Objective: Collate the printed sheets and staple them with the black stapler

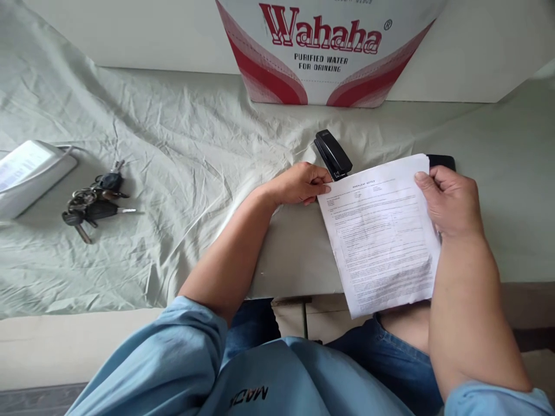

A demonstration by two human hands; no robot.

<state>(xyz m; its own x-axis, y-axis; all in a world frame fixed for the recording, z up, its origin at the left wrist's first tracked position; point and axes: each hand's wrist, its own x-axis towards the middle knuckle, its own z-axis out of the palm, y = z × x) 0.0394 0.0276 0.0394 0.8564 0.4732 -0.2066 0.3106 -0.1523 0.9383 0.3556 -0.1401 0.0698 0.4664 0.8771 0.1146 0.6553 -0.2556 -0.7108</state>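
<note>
A stack of printed papers (381, 242), headed "Overleaf Notes", is held up over the table's front edge. My left hand (306, 184) pinches its upper left corner between thumb and fingers. At the upper right corner, my right hand (453, 199) grips the sheets with the thumb on top. Just beyond the left corner lies a black stapler (333, 153), its near end close to the paper's top edge. Part of a dark flat object (443, 162) shows behind the right corner; the papers and my right hand hide the rest.
A large white and red carton (321, 81) marked "Wahaha" stands at the back. To the left, a bunch of keys (97, 199) and a white box-like object (32, 176) lie on the wrinkled pale green cloth (173, 144) covering the table.
</note>
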